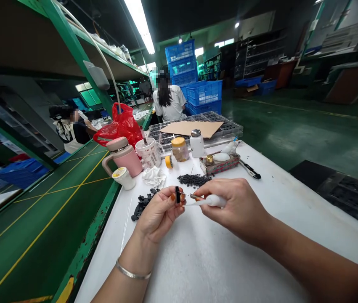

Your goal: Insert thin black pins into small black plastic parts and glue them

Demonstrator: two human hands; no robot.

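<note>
Pinching now: left hand point(160, 212), near centre over the white tabletop point(197, 261), has thumb & fingertips closed on a small black rectangular part point(178, 194), held upright, above the table, not touching it. Right hand point(235, 206) comes in from the right, fingers wrapped round a white-handled pick tool point(212, 201); its thin metal tip points left and meets the black part, the hands approx. level and just beside each other. Silver bangle point(133, 273) on the left wrist. Just beyond the hands, a loose heap of tiny black pellets point(194, 180) on the table; to the left of that, a pile of bigger black moulded pieces point(142, 203) near the table edge, w/ a crumpled white cloth point(154, 176) just behind. Further back, a row: pink lidded mug point(123, 156), small white jar w/ yellow lid point(123, 176) in front of it, white patterned cup point(149, 152), yellow tape roll point(168, 161), amber jar point(180, 149), white bottle w/ silver cap point(197, 143), small patterned box point(219, 164) holding odds and ends. Black-handled tool point(250, 169) lies right of the box. Red plastic bag point(120, 126) behind the mug. At the far end, a clear compartment tray point(232, 126) w/ a brown cardboard sheet point(194, 127) on top. Green conveyor belt point(40, 219) runs along the left. Far off, a person in a white shirt point(169, 101) sits back to camera by stacked blue crates point(204, 92); another person point(68, 126) sits far left.
</note>
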